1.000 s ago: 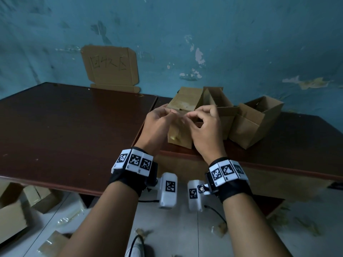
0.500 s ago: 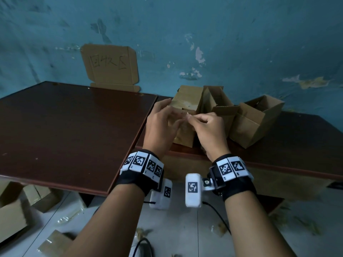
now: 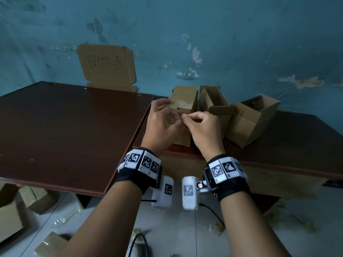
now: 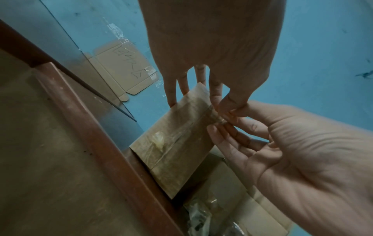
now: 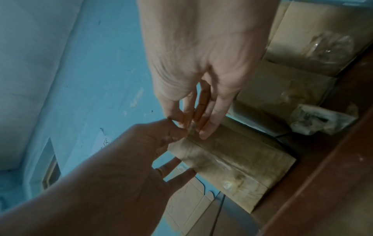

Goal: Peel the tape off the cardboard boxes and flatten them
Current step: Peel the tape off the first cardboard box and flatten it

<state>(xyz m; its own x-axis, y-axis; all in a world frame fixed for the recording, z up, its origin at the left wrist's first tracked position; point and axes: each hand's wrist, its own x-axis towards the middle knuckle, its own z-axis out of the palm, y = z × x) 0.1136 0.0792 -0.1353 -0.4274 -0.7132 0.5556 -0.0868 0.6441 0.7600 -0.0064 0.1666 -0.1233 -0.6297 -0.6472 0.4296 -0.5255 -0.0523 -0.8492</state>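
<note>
A small brown cardboard box [image 3: 184, 98] sealed with clear tape [image 4: 181, 137] stands on end at the right table's near left corner. My left hand [image 3: 163, 125] grips its upper end, fingers [image 4: 173, 95] laid over the far side and the thumb at the near corner. My right hand [image 3: 202, 127] pinches the lifted tape end [image 4: 219, 119] between thumb and fingers, right beside the left thumb. In the right wrist view the pinch [image 5: 189, 127] sits at the box's [image 5: 232, 159] top corner. The box's far face is hidden.
Two open boxes [image 3: 213, 102] [image 3: 254, 119] crowd the taped one's right side. A dark table [image 3: 65, 136] adjoins on the left, bearing a lettered cardboard sign [image 3: 106, 65] against the blue wall. More boxes [image 3: 11, 216] and tape scraps [image 5: 321, 121] lie below.
My left hand has opened from a bunched grip and laid its fingers over the box's top. The right hand has kept its pinch and drawn slightly toward me. Both wrists sit lower.
</note>
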